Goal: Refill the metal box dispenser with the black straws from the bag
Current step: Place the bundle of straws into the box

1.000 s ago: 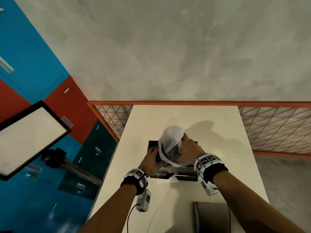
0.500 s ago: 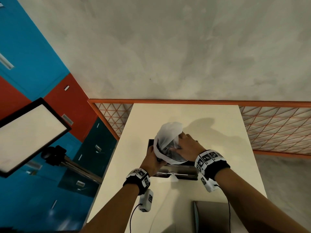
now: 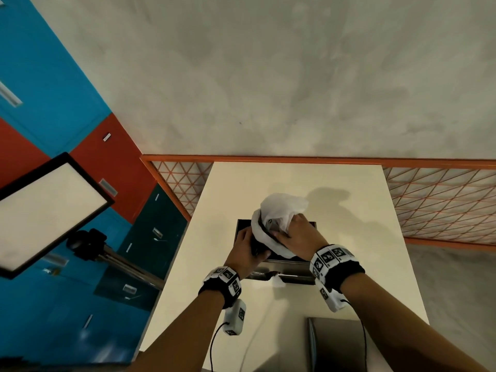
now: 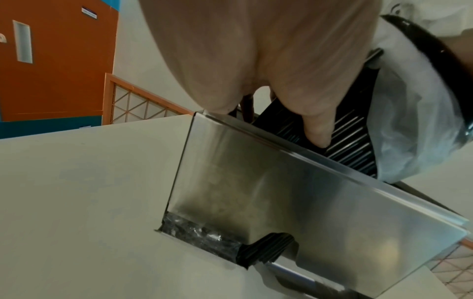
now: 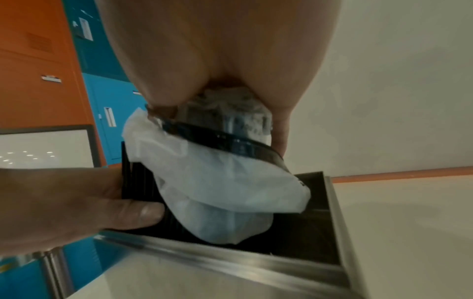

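The open metal box dispenser (image 3: pixel 284 267) stands mid-table. Over its open top lies a bundle of black straws (image 4: pixel 353 145), half inside a white plastic bag (image 3: pixel 281 210). My left hand (image 3: pixel 255 251) grips the bare end of the straws at the box's left end, thumb on top (image 5: pixel 143 212). My right hand (image 3: pixel 290 229) grips the bunched bag (image 5: pixel 217 182) from above, at the right. More black straws (image 4: pixel 266 248) show in the slot low on the box's front (image 4: pixel 281 192). How far the bundle reaches into the box is hidden.
The cream table (image 3: pixel 349 205) is narrow, with an orange-framed mesh rail (image 3: pixel 442 205) behind and to the right. A grey metal panel (image 3: pixel 335 345) lies at the near edge. A light panel on a stand (image 3: pixel 45 210) rises at the left.
The bag's loose top has swung from upright over to the right. Both hands have stayed at the box's top, with the left still on the straws.
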